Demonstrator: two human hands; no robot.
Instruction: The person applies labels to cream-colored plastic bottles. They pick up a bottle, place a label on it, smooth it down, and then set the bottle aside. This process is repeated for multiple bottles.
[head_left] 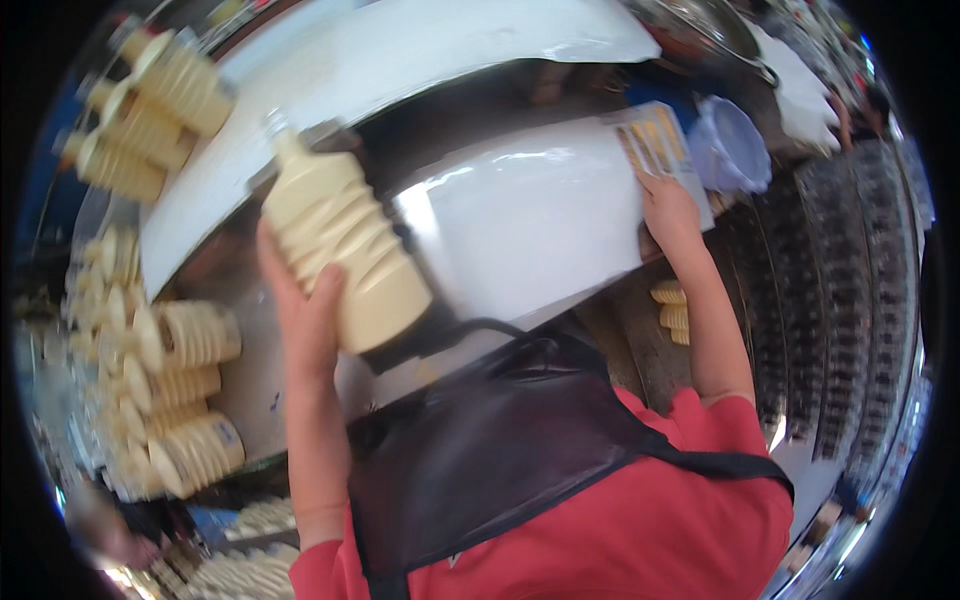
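Note:
In my left hand (305,310) is a cream-coloured plastic bottle (345,250) with a ribbed body. It is tilted, its narrow neck pointing to the far left, and my thumb presses on its side. A dark object (415,335) shows under the bottle's base; its kind is unclear. My right hand (668,205) is stretched out to the right, with fingertips closed at the edge of a sheet of yellow labels (655,140). Whether a single label is pinched there is too blurred to see. A white, shiny surface (530,230) lies between my hands.
Several similar cream bottles stand at the far left (165,90), and more lie stacked on the left (195,340). A lilac bucket (728,145) is beside the label sheet. Dark stacked rows (840,300) fill the right. A white board (440,50) spans the back.

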